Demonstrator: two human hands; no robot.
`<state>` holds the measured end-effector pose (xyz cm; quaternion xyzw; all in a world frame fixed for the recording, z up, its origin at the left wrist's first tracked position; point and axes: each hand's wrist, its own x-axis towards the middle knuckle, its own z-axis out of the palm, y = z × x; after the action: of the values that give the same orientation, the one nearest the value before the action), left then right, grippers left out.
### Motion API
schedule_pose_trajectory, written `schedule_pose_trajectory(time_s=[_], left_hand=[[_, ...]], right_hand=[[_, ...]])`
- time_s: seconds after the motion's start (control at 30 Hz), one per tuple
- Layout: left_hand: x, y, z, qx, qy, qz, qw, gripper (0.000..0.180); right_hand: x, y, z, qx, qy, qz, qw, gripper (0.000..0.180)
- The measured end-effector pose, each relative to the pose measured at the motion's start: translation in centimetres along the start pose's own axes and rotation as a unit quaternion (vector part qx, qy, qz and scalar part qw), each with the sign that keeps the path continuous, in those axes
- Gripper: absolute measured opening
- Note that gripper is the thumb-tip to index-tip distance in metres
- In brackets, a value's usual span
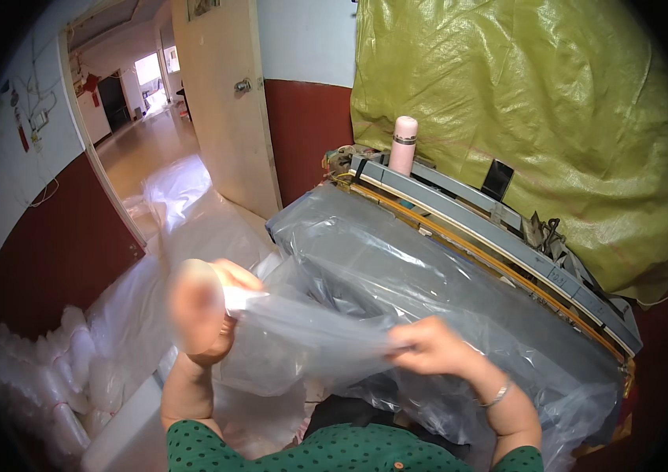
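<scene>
Plastic bag, clear and thin, is stretched near the person between left hand and right hand, both pinched shut on it, just in front of the sealing machine.

Clear filled bags stacked at lower left.

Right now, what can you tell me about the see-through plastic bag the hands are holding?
The clear plastic bag is thin, floppy and crinkly, a bit cloudy. It is stretched sideways between both hands: the left hand pinches one end, the right hand grips the other. It hangs in front of a bigger heap of clear plastic sheet.
</scene>
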<state>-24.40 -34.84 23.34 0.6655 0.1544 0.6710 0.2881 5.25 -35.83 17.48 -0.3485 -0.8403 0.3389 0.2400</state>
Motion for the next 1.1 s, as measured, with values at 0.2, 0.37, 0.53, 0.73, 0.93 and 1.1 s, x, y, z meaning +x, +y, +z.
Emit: schedule_pose_trajectory(time_s=[0.2,0.37,0.53,0.73,0.93,1.1], left_hand=[[-5.1,-5.1,-1.5,0.217,-0.611,-0.298,0.7,0.046],[-5.4,-10.2,-5.4,0.29,-0.581,-0.444,0.617,0.028],[10.3,-1.3,-14.9,0.428,0.268,-0.117,0.855,0.028],[6.0,14.7,-20.2,0.756,0.367,0.334,0.427,0.04],[-18.3,-8.0,-16.5,0.652,-0.223,-0.323,0.649,0.037],[-21.5,-9.7,-11.0,0.387,-0.654,-0.491,0.426,0.035]], right_hand=[[-7.4,-7.3,-11.1,-0.119,0.578,-0.174,0.788,0.007],[-3.9,-7.4,-15.5,-0.299,0.652,-0.199,0.668,0.006],[2.5,-0.5,-22.2,-0.522,0.448,0.122,0.715,0.007],[1.6,-8.6,-21.5,-0.296,0.707,-0.325,0.554,0.01],[-4.9,7.3,-12.9,-0.455,-0.055,0.161,0.874,0.018],[-16.2,7.9,-14.5,-0.41,-0.083,0.277,0.865,0.025]])
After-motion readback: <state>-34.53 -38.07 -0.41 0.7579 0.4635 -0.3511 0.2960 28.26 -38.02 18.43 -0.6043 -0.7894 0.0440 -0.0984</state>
